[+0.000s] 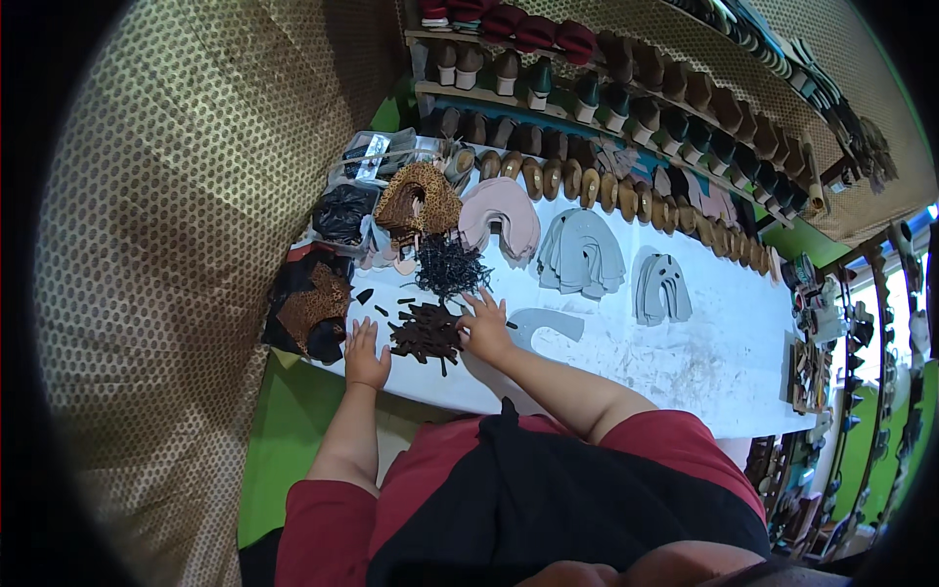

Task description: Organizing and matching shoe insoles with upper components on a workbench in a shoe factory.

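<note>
My left hand point(366, 356) lies flat on the white table point(685, 382), near its front left edge, fingers stretched out and holding nothing. To its right is a loose pile of short dark brown strips point(427, 333). At the right edge of that pile is my right hand point(486, 329), its fingers apart; whether a fingertip touches a strip I cannot tell. A tangle of thin black straps point(448, 266) sits just beyond the brown strips. A single grey U-shaped shoe piece point(559, 320) lies flat right of my right hand.
Farther back lie leopard-print pieces point(419, 203), pink U-shaped pieces point(502, 217) and grey stacks point(579, 252) point(664, 290). A row of shoe lasts point(590, 188) lines the far edge, below shelves of shoes point(587, 98). A dark bag point(315, 305) stands at the left; a patterned curtain point(166, 245) hangs beside.
</note>
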`<action>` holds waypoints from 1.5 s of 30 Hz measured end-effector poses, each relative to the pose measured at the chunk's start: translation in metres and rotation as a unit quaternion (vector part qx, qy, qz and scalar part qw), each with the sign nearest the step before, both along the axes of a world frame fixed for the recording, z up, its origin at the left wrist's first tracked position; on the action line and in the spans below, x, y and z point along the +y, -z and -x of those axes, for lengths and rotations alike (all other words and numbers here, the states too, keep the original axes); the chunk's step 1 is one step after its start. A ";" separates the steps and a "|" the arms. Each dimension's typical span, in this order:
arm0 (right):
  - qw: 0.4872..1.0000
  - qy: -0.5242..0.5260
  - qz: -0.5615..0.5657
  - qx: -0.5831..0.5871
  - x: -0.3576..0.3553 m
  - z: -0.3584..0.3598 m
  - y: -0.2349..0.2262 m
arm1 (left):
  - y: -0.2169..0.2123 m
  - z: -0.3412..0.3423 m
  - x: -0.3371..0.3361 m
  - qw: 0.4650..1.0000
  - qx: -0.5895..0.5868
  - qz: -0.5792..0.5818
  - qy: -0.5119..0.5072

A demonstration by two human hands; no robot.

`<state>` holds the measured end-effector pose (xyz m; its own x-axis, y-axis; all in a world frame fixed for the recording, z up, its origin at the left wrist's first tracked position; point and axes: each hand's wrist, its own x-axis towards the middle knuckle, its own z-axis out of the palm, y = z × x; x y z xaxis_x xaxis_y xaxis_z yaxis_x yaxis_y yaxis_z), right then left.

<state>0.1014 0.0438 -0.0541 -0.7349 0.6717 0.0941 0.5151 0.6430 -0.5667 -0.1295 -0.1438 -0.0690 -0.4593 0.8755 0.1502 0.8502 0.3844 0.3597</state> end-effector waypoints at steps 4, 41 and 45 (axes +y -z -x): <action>0.998 -0.062 -0.023 0.022 -0.016 -0.001 -0.008 | 0.002 0.001 -0.002 1.000 -0.001 0.001 -0.003; 0.966 -0.048 0.022 -0.253 0.101 -0.105 -0.029 | 0.001 -0.016 0.004 0.996 -0.022 -0.048 -0.071; 0.974 -0.042 0.003 -0.222 0.098 -0.113 -0.022 | -0.019 -0.063 0.034 0.997 0.004 -0.077 -0.004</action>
<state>0.2144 0.1413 -0.0316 -0.7550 0.6065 -0.2495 0.6557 0.6911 -0.3042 -0.0662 -0.1095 -0.0497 -0.4636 0.8381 0.2875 0.8510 0.3309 0.4078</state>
